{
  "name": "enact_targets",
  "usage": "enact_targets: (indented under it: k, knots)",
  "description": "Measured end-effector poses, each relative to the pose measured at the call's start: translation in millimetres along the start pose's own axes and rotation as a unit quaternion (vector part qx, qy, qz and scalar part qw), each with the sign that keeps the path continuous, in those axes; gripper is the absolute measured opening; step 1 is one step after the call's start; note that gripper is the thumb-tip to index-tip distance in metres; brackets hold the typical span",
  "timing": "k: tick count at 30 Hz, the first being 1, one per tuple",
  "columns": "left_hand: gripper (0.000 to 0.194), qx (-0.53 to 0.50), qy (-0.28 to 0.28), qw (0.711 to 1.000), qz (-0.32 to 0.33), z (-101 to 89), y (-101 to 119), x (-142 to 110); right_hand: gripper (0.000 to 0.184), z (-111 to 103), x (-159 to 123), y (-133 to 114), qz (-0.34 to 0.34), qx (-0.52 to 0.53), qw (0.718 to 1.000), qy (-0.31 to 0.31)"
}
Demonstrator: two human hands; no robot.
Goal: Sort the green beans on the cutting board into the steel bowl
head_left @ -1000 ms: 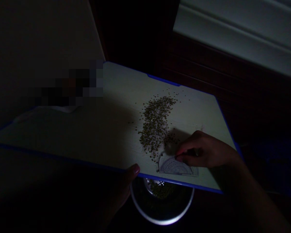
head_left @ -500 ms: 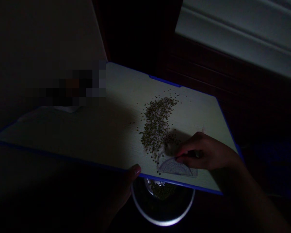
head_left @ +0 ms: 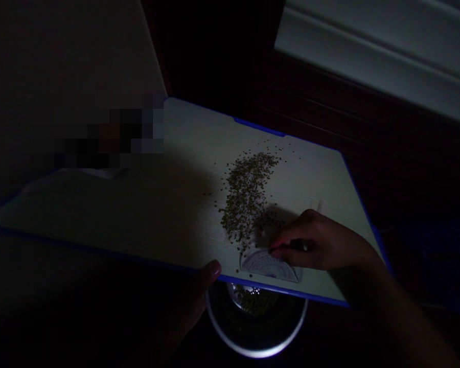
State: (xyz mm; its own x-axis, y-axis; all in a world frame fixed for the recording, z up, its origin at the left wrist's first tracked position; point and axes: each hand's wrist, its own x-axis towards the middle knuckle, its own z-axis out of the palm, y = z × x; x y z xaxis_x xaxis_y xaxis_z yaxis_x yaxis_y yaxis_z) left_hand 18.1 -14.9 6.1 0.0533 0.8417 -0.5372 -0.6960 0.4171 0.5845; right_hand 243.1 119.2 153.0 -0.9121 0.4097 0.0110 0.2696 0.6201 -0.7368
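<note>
A white board [head_left: 149, 214] with a blue rim lies tilted across the view. Small greenish beans [head_left: 245, 189] are strewn over its middle. My left hand [head_left: 199, 291] grips the near edge, its thumb on top and its fingers hidden underneath in the dark. At the right, my right hand [head_left: 314, 243] is closed in a pinch at the top of a clear protractor [head_left: 272, 268], which lies flat on the board near the beans. Below the near edge stands a metal bowl [head_left: 264, 352] with more beans in it, partly covered by the board.
A pixelated patch [head_left: 115, 133] hides whatever is at the board's far left. Pale ledges [head_left: 368, 56] run across the upper right, above dark wood [head_left: 329, 122]. The room is very dim, and a dark blue thing at the right is hard to make out.
My right hand and the protractor have slid slightly left and toward the near edge. A bean or two now lies farther left by that edge. My left hand keeps its grip.
</note>
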Motion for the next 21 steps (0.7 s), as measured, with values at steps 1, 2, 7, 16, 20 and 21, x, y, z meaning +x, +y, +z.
enact_targets:
  k: [1, 2, 7, 16, 20, 21]
  knots:
    - [0.054, 0.0, 0.0, 1.0, -0.009, 0.2, 0.1, -0.4, 0.017, 1.1, 1.1, 0.1, -0.003, 0.0, 1.0, 0.001]
    - [0.053, 0.002, 0.001, 1.0, -0.017, 0.3, 0.2, -0.8, 0.016, 2.2, 2.2, 0.1, -0.006, -0.001, 1.0, 0.003]
    - [0.051, 0.008, 0.01, 1.0, -0.017, 0.7, -1.1, -1.4, 0.015, 6.4, 5.4, -1.1, -0.015, -0.009, 1.0, 0.015]
    - [0.035, 0.027, 0.009, 0.999, -0.029, 10.9, 5.2, -4.3, 0.015, 14.2, 12.0, -0.3, -0.041, 0.004, 0.999, 0.029]
    - [0.036, 0.03, -0.009, 0.999, -0.014, 12.6, 6.2, -4.9, 0.015, 14.6, 13.1, -1.5, -0.053, 0.014, 0.998, 0.03]
    - [0.037, 0.032, -0.013, 0.999, -0.019, 10.7, 5.1, -4.1, 0.015, 14.3, 12.7, -1.7, -0.055, 0.017, 0.998, 0.027]
